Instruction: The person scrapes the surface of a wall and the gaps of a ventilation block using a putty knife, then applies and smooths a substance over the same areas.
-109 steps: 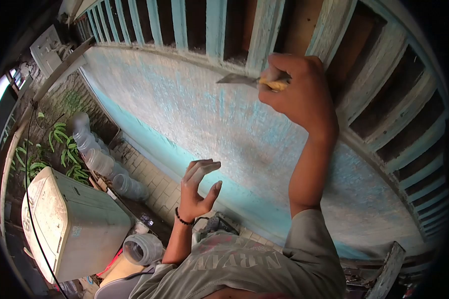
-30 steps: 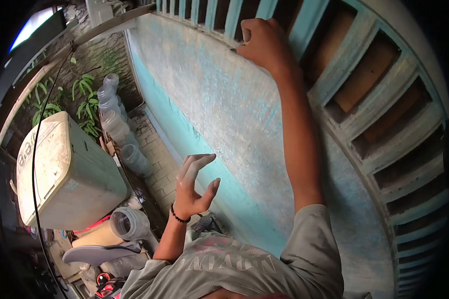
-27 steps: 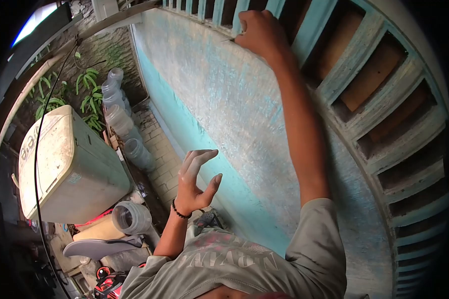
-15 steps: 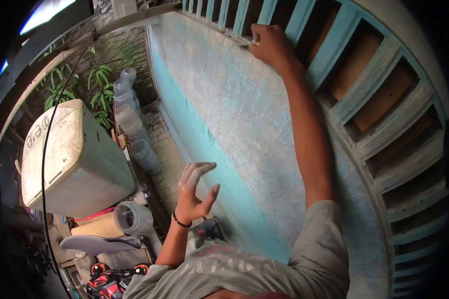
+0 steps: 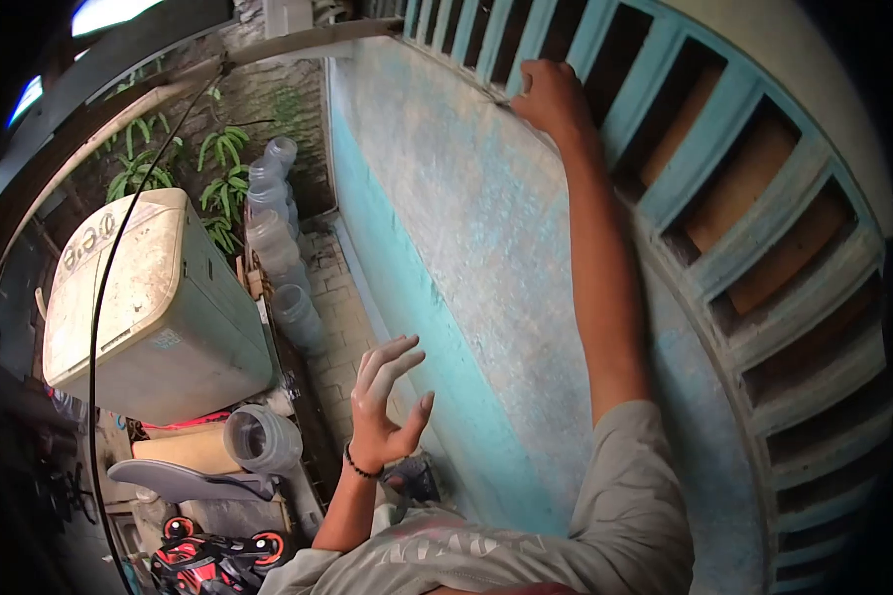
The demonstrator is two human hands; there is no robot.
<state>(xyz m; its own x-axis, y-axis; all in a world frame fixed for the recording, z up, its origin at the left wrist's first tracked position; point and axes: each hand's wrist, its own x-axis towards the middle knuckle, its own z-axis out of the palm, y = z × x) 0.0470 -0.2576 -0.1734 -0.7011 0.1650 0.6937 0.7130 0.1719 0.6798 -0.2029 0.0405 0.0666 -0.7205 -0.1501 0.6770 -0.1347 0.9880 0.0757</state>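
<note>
My right hand (image 5: 554,97) is closed at the ledge where the painted wall (image 5: 486,198) meets a row of turquoise slats (image 5: 615,124). Its fingers are bent inward against the ledge; whatever they pinch is hidden or too small to name. Lower down, my left hand (image 5: 382,407) hangs in the air before the wall, fingers apart and curved, with nothing in it. Its fingers look coated in something pale, and a dark beaded bracelet (image 5: 360,464) circles the wrist. The wall is patchy grey-white above, with a turquoise band (image 5: 417,288) below.
A dirty cream washing machine (image 5: 159,297) stands at left, with a black cable (image 5: 94,337) crossing in front. Several clear plastic jars (image 5: 273,233) line the tiled passage (image 5: 342,297). Another jar (image 5: 265,438), a grey curved panel (image 5: 189,482) and red-black inline skates (image 5: 213,560) lie nearer.
The view has turned slightly, so the surroundings sit further right. My right hand has moved a little along the ledge toward its far end. My left hand stays raised and open.
</note>
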